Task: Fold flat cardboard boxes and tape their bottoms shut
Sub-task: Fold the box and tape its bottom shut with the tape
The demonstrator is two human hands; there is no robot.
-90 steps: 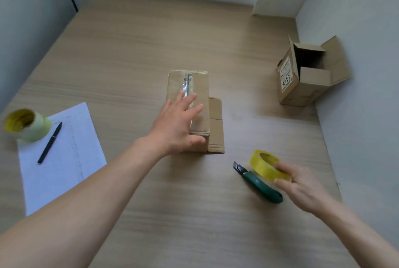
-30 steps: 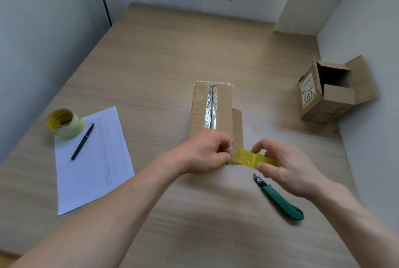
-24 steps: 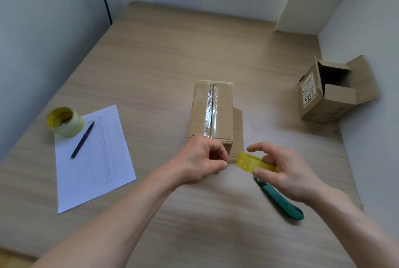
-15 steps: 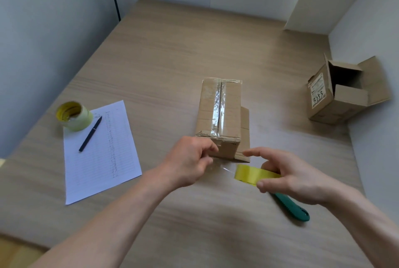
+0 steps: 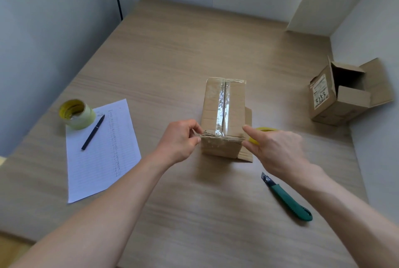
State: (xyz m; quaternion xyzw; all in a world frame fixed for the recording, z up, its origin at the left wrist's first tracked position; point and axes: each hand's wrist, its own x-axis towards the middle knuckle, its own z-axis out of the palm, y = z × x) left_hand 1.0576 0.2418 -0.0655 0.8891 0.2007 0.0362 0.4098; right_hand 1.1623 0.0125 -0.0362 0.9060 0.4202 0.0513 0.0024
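Note:
A small cardboard box (image 5: 234,103) stands on the wooden table (image 5: 172,51) with its taped seam facing up and one flap lying out on its right side. My left hand (image 5: 180,141) pinches the free end of clear tape at the box's near left corner. My right hand (image 5: 274,149) holds a yellow tape roll (image 5: 266,130) at the near right corner, index finger pointing out over the edge. The strip runs between both hands along the box's near top edge.
A green utility knife (image 5: 287,197) lies near my right forearm. At the left are a second tape roll (image 5: 76,114), a pen (image 5: 93,132) and a lined sheet (image 5: 101,155). An open cardboard box (image 5: 343,99) lies against the right wall.
My hands drew a length of tape from the roll in front of the box, then raised it and spread apart to the box's near top edge. The view shifted slightly.

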